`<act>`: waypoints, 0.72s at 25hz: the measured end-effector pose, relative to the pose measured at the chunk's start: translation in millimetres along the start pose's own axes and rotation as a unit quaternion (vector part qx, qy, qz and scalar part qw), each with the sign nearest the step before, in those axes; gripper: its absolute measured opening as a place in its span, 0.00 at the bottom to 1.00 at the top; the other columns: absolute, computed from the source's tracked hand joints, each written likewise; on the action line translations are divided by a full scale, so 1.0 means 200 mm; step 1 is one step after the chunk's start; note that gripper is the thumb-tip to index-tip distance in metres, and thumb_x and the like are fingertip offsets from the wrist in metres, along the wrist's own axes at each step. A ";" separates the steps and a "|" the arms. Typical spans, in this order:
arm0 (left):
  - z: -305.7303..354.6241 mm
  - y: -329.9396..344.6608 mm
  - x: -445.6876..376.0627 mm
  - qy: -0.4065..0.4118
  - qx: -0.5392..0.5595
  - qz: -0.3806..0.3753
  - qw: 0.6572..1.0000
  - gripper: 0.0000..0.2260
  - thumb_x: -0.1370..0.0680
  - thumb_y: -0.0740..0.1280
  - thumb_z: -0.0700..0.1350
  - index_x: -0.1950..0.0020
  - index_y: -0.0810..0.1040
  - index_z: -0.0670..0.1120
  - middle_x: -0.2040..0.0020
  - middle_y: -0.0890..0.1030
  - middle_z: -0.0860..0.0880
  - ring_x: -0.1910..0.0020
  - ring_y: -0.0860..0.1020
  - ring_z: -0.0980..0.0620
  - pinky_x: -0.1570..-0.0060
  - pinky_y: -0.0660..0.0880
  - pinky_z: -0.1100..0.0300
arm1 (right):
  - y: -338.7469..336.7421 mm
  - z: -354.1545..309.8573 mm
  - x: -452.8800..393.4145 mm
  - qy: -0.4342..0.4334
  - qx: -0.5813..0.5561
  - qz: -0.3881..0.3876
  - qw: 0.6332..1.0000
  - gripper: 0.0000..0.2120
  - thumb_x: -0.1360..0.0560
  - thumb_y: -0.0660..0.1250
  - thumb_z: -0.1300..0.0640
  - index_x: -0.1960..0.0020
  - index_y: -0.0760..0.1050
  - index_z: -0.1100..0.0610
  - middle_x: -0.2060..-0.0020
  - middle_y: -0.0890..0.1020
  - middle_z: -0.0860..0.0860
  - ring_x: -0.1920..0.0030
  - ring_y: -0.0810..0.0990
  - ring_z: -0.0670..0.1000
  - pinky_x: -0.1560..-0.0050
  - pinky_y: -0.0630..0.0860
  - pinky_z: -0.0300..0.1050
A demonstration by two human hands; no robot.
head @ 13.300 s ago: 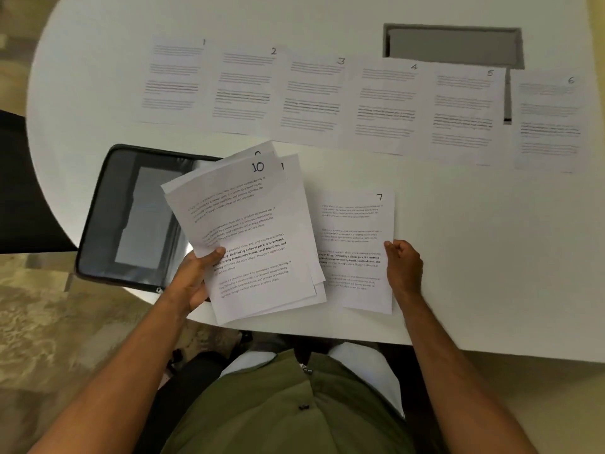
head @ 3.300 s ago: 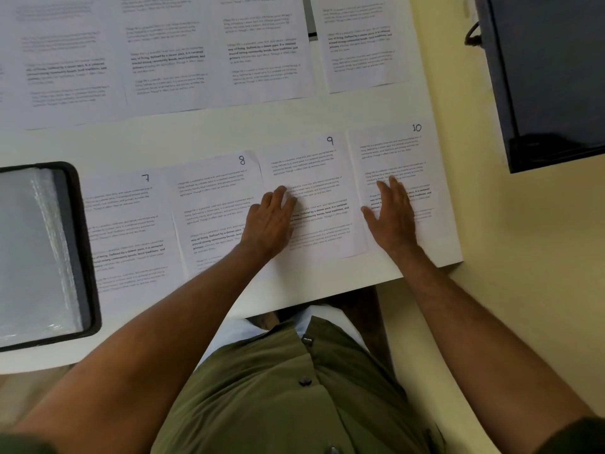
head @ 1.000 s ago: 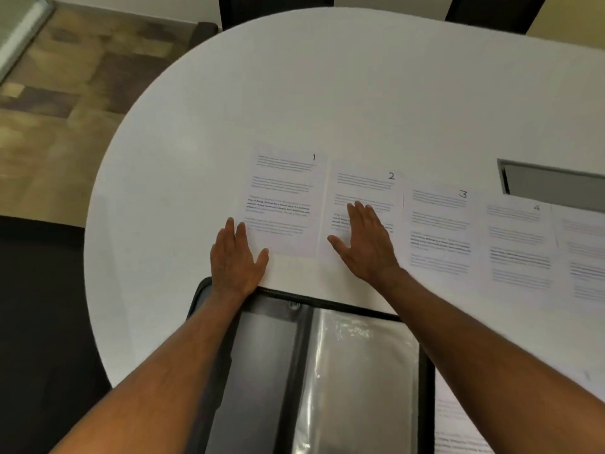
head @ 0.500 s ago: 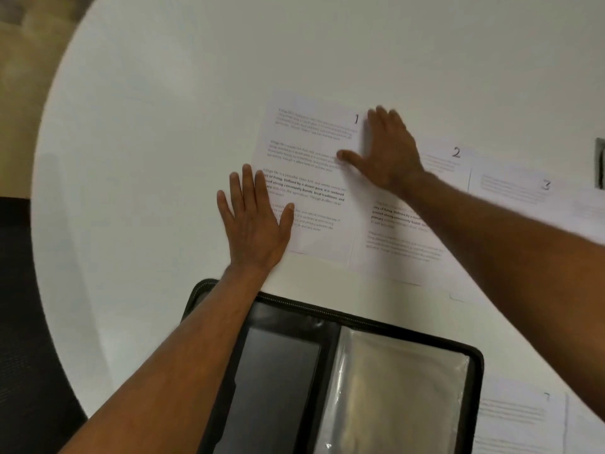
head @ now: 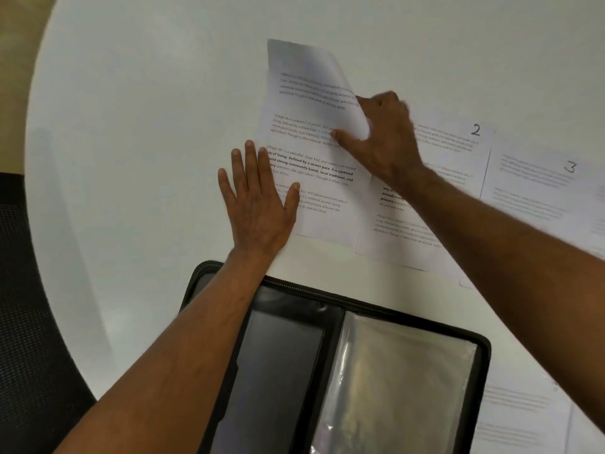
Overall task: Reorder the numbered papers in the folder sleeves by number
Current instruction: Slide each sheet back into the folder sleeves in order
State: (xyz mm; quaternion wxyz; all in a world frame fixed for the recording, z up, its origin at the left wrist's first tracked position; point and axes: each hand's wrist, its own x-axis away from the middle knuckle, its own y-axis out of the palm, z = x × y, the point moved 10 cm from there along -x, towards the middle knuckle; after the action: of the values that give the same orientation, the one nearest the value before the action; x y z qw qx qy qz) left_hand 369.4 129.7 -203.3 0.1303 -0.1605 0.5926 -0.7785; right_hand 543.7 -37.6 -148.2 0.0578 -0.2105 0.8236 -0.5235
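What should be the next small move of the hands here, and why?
Probably lift the leftmost sheet clear and bring it to the open folder. The right hand already pinches its curled right edge, the left hand lies flat on its lower left corner, and the plastic sleeve looks empty.

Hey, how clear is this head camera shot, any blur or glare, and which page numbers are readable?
Head view: the right hand is motion-blurred where it pinches the lifting sheet, whose top edge is smeared and number hidden; the left hand is sharp; the 2 reads clearly, the 3 softer; glare streaks the folder sleeve; the table edge bows from the wide lens.
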 end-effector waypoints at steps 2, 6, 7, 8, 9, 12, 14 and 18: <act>0.00 0.00 0.01 -0.004 0.017 -0.013 1.000 0.35 0.16 0.48 0.63 0.16 0.48 0.43 0.16 0.47 0.43 0.17 0.44 0.43 0.20 0.42 0.39 | 0.00 0.00 0.11 0.063 -0.195 -0.007 0.979 0.35 0.26 0.73 0.38 0.23 0.67 0.46 0.33 0.75 0.45 0.40 0.76 0.41 0.38 0.75 0.38; 0.01 -0.03 0.02 -0.029 0.077 -0.067 0.994 0.35 0.16 0.54 0.61 0.16 0.47 0.43 0.16 0.46 0.44 0.17 0.43 0.44 0.20 0.40 0.41 | 0.07 0.09 0.33 0.215 -0.343 0.006 0.914 0.38 0.29 0.77 0.52 0.24 0.65 0.53 0.33 0.77 0.49 0.37 0.78 0.50 0.34 0.78 0.53; 0.02 -0.05 0.04 -0.040 0.098 -0.079 0.991 0.35 0.16 0.54 0.61 0.16 0.47 0.43 0.16 0.46 0.44 0.17 0.43 0.44 0.20 0.40 0.42 | 0.06 0.10 0.38 0.236 -0.379 0.012 0.895 0.34 0.30 0.77 0.54 0.28 0.68 0.54 0.36 0.79 0.50 0.39 0.80 0.52 0.36 0.80 0.56; 0.03 -0.08 0.05 -0.054 0.122 -0.086 0.987 0.35 0.16 0.55 0.60 0.16 0.48 0.43 0.16 0.47 0.44 0.17 0.44 0.44 0.20 0.40 0.42 | 0.05 0.10 0.43 0.250 -0.421 0.020 0.872 0.29 0.30 0.77 0.58 0.32 0.70 0.55 0.39 0.81 0.51 0.41 0.82 0.53 0.40 0.81 0.57; 0.04 -0.09 0.07 -0.067 0.147 -0.092 0.983 0.34 0.16 0.55 0.60 0.16 0.49 0.44 0.16 0.49 0.44 0.17 0.46 0.44 0.20 0.42 0.42 | 0.02 0.09 0.48 0.264 -0.464 0.029 0.845 0.26 0.28 0.76 0.62 0.34 0.71 0.55 0.41 0.82 0.52 0.43 0.83 0.54 0.42 0.83 0.57; 0.08 -0.16 0.16 -0.099 0.205 -0.111 0.967 0.33 0.17 0.53 0.65 0.19 0.59 0.46 0.19 0.63 0.45 0.20 0.59 0.43 0.21 0.51 0.40 | -0.06 0.11 0.67 0.309 -0.553 0.032 0.773 0.21 0.24 0.73 0.68 0.33 0.74 0.58 0.42 0.84 0.54 0.45 0.85 0.54 0.48 0.85 0.51; 0.12 -0.22 0.24 -0.123 0.257 -0.129 0.950 0.32 0.18 0.52 0.67 0.21 0.63 0.49 0.24 0.70 0.47 0.25 0.67 0.44 0.24 0.59 0.43 | -0.11 0.16 0.82 0.329 -0.588 0.020 0.739 0.21 0.23 0.73 0.66 0.32 0.75 0.58 0.42 0.85 0.55 0.46 0.86 0.55 0.52 0.85 0.49; 0.24 -0.32 0.50 -0.190 0.457 -0.168 0.853 0.25 0.17 0.62 0.61 0.25 0.70 0.48 0.35 0.77 0.50 0.43 0.78 0.52 0.46 0.75 0.59 | -0.28 0.24 1.14 0.314 -0.632 0.011 0.709 0.21 0.24 0.73 0.65 0.31 0.76 0.58 0.42 0.86 0.54 0.42 0.85 0.56 0.46 0.84 0.53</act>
State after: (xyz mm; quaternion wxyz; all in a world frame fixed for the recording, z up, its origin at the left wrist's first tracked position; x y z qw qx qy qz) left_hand 296.3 64.8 -120.1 0.1662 -0.3247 0.0978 -0.9260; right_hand 368.0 -191.4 -92.4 -0.3449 -0.0128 0.9348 0.0840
